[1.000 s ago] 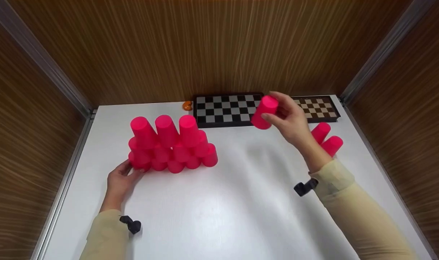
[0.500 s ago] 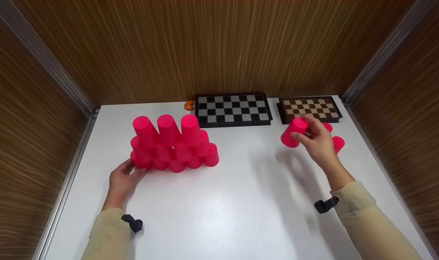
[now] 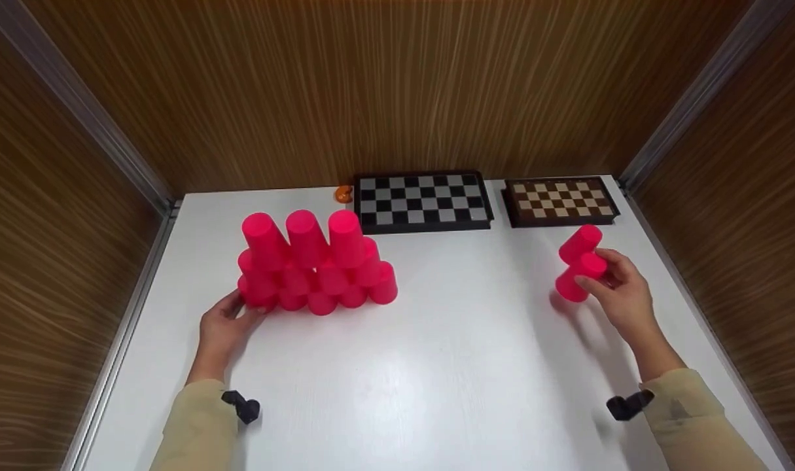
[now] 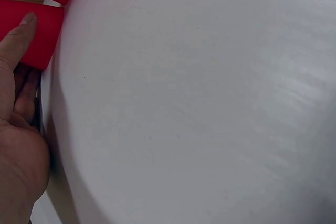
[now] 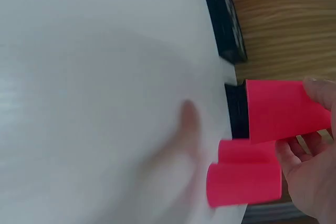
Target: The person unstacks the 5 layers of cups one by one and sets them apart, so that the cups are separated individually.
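A stepped wall of upside-down pink cups [image 3: 297, 281] stands left of centre in the head view, three in its top row. My left hand [image 3: 222, 330] grips the bottom cup at the wall's left end, its thumb [image 4: 20, 38] along the near side. At the right, my right hand [image 3: 623, 294] holds a single pink cup [image 3: 575, 281] between thumb and fingers, tilted and raised over the table. Just behind it is another pink cup [image 3: 580, 243]. Two standing cups [image 5: 244, 184] show below the held one in the right wrist view; the head view hides one of them.
A black-and-grey checkered board [image 3: 425, 199] lies along the back of the white table [image 3: 397, 366]. To its right is a smaller brown checkered board [image 3: 561, 199]. A small orange object [image 3: 343, 193] sits beside the larger board. Wood-grain panels [image 3: 397, 85] rise around the table.
My right hand has carried its cup right and toward me, from in front of the larger board to beside the standing cups. My left hand and the cup wall have stayed put.
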`<state>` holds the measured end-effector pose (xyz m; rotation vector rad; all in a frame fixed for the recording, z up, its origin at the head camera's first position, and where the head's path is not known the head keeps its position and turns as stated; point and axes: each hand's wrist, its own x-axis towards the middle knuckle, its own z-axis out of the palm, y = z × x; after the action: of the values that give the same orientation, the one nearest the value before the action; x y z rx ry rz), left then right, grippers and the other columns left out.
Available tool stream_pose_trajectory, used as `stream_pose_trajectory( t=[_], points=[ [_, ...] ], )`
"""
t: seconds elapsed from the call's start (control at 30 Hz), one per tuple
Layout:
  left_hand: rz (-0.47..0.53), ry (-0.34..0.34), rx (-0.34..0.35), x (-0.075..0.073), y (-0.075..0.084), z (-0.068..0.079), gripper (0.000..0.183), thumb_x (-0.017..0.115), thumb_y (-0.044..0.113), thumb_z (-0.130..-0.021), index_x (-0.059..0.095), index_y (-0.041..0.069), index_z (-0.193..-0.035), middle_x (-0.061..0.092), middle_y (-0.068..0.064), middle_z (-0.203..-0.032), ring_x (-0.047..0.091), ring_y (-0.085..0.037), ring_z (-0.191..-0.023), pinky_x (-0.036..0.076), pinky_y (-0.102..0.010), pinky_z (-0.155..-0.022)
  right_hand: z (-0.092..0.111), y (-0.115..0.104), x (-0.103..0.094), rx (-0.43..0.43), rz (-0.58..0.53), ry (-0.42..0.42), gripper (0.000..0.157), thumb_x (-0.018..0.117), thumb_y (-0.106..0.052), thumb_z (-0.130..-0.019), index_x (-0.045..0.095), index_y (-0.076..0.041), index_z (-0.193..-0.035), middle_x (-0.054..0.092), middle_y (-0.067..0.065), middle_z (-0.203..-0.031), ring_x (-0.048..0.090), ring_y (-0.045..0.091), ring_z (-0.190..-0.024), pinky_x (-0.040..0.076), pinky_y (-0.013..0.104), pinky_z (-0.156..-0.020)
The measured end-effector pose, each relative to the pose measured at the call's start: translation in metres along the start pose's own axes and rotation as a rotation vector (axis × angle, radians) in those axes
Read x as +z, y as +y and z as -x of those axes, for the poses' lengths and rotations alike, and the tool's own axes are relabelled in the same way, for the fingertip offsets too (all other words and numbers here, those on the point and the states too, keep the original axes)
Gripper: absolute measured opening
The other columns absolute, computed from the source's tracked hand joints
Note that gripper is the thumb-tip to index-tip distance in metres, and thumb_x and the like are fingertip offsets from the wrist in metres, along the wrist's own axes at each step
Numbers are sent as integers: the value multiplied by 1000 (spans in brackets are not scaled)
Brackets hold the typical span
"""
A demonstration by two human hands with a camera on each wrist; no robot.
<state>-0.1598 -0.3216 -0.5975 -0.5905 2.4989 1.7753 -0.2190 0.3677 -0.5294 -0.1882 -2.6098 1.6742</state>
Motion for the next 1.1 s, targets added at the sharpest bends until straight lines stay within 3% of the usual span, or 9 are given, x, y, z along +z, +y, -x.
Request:
stream_pose_trajectory(
  t=[0.4, 1.1],
  points=[
    [0, 1, 0, 0, -1, 0, 88, 84, 47, -91, 45, 17, -163, 46, -7, -165, 35, -25, -156, 39, -42, -122, 15, 36, -30, 100, 49, 36, 86, 78, -42, -97, 33, -13, -165, 40, 21, -161, 43, 43, -143, 53, 11, -90],
    [-10, 7, -18, 1, -1, 0, 89, 84, 49, -91, 43, 19, -164, 46, -6, -165, 34, -26, -157, 36, -46, -124, 8, 61, -44, 153, 42, 54, 81, 77, -39, -99, 34, -16, -163, 39, 21, -159, 43, 41, -142, 53, 10, -87]
  ],
)
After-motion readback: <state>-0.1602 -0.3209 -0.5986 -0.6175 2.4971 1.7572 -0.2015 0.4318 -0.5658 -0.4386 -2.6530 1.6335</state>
